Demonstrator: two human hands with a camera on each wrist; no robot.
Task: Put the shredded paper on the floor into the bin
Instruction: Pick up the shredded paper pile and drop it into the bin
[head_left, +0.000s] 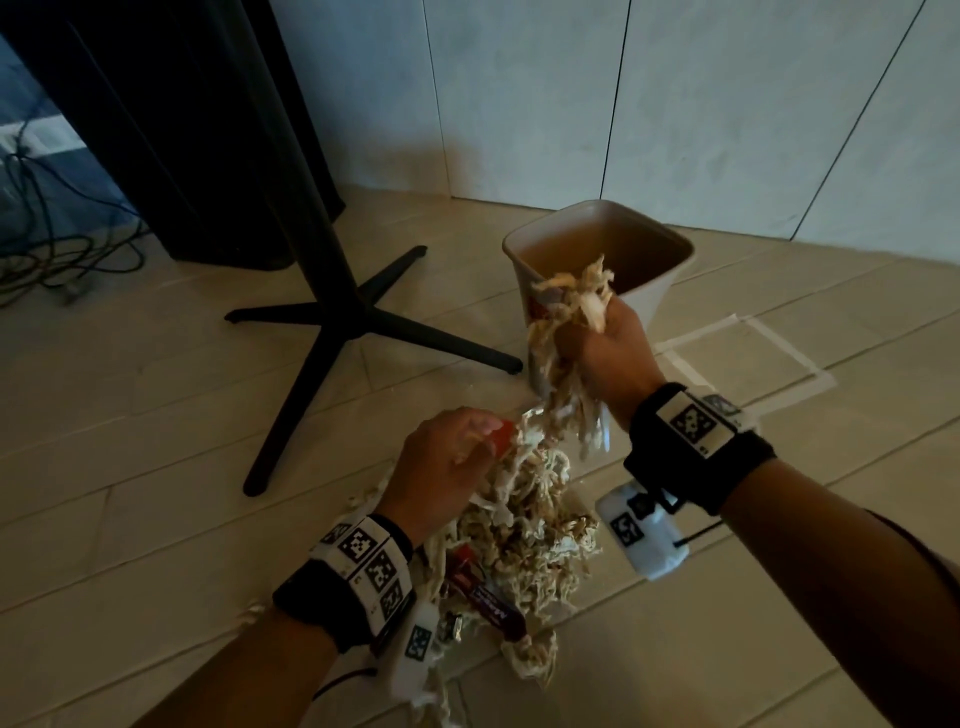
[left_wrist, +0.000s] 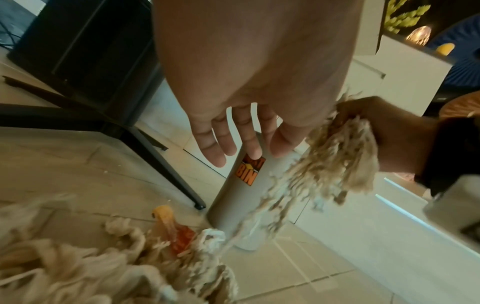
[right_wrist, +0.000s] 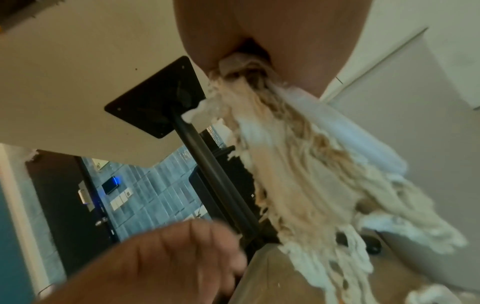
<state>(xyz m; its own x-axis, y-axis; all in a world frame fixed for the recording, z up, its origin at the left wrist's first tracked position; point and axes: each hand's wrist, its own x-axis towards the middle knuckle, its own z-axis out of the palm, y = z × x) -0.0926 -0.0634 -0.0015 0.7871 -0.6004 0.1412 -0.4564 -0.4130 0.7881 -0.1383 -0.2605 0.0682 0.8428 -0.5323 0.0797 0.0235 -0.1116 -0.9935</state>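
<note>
A beige bin (head_left: 655, 291) stands on the tiled floor near the wall, an orange label on its side (left_wrist: 248, 171). My right hand (head_left: 610, 345) grips a bunch of shredded paper (head_left: 571, 301) at the bin's near rim; long strands (right_wrist: 298, 174) trail down from the fist toward the floor. The rest of the shredded paper lies in a pile (head_left: 524, 545) below my arms. My left hand (head_left: 447, 462) hovers over the pile's far end, fingers (left_wrist: 215, 148) straight and spread, holding nothing.
A dark red wrapper (head_left: 488, 603) and an orange scrap (left_wrist: 182, 236) lie in the pile. A black table base (head_left: 332, 312) spreads its legs left of the bin. Cables (head_left: 52, 260) trail at far left. White tape (head_left: 753, 358) marks the floor right of the bin.
</note>
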